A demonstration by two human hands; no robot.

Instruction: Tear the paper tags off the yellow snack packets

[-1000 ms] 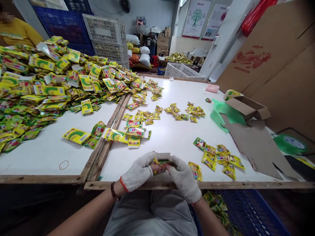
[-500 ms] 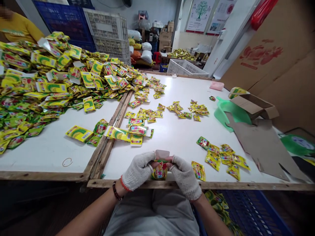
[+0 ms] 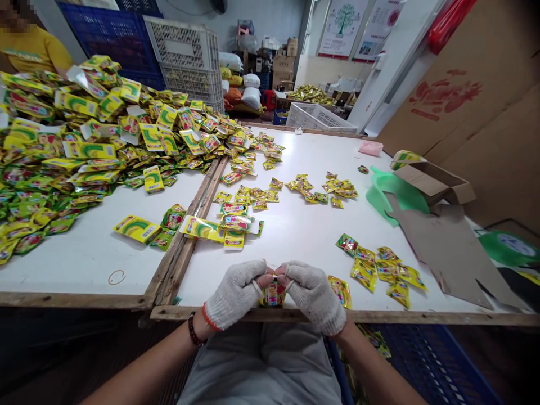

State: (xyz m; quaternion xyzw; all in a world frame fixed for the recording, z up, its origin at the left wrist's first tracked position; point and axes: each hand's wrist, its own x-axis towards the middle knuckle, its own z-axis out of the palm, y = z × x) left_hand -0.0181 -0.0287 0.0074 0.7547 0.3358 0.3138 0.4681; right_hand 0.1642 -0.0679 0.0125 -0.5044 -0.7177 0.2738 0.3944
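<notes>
My left hand (image 3: 238,289) and my right hand (image 3: 314,292), in white gloves with bare fingertips, meet at the table's front edge. Between them they pinch a small printed candy box (image 3: 273,295) by its top end. Fingers cover most of its upper part. To the left lie several yellow and green candy boxes (image 3: 236,223), stacked crosswise near the wooden divider. Just right of my right hand is a yellow candy packet (image 3: 340,291), and beyond it a loose group of packets (image 3: 365,273).
A large heap of boxes and packets (image 3: 105,135) covers the left table. Small packets (image 3: 341,187) lie mid-table. At right are a green scoop (image 3: 382,194), a cardboard sheet (image 3: 442,253) and an open carton (image 3: 441,179). A blue crate (image 3: 426,360) stands below. A person in yellow (image 3: 36,50) is at far left.
The pale flap that stood up at the top of the box no longer shows. My fingertips have come together over that end, and my right hand has shifted left.
</notes>
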